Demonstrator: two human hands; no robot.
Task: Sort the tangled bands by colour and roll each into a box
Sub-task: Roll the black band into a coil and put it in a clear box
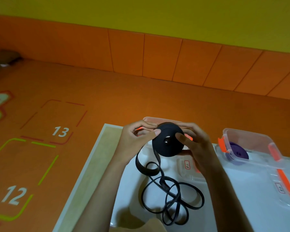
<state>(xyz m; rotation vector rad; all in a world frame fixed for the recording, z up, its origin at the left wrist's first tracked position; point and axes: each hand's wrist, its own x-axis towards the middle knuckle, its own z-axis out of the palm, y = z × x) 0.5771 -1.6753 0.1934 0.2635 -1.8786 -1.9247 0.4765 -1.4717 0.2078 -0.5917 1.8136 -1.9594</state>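
In the right box point(251, 137), purple roll point(238, 151)

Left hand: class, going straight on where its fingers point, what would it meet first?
The left hand would meet the black roll of flat band, which its fingertips seem to touch; the right hand lies beyond.

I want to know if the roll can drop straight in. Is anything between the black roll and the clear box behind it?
Nothing visible. The left hand and right hand hold the black roll right at the clear box, hiding most of its opening. Its unrolled tail lies looped on the table.
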